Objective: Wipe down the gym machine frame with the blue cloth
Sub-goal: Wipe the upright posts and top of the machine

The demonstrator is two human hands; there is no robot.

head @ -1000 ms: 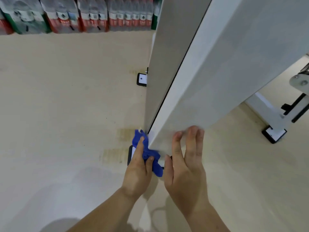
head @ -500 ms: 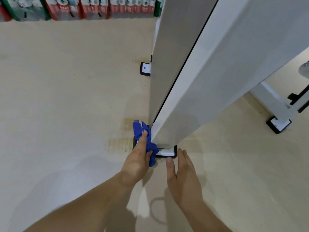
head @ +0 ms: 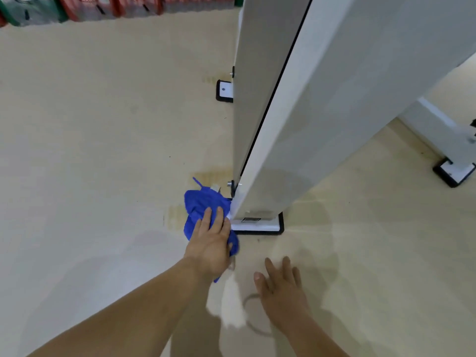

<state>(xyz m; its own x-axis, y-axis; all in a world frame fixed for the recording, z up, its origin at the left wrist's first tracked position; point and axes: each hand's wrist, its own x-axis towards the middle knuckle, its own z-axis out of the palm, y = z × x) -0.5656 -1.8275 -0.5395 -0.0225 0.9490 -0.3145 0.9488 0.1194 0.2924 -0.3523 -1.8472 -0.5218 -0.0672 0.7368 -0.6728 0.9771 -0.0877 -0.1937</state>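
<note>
- Beige floor [head: 90,150] fills the scene. Far beyond the grip and to its left, shrink-wrapped bottle packs [head: 77,9] line the top edge. Their labels show red and green, but the writing is too blurred to read.
- The blue cloth [head: 203,207] is bunched under and ahead of the grip, touching the bottom corner of the frame, with a tail showing below the wrist.
- The left hand [head: 211,243] lies on the cloth, its fingers fairly straight and pressing it against the corner. The thumb is hidden.
- Just right of the fingertips, the white frame upright [head: 334,99] meets its black-edged foot plate [head: 257,225]. A bolt [head: 231,185] sits just beyond the cloth. A small dark label [head: 251,219] at the upright's base cannot be read.
- My reading is that the wipe is at the very bottom of this upright. The next move calls for working the cloth around the foot plate, or back up another face.
- Right of the grip and nearer the person, the right hand [head: 280,289] is relaxed, fingers spread, holding nothing, low over the floor.
- Well to the right, another foot [head: 453,172] of the machine rests on the floor.
</note>
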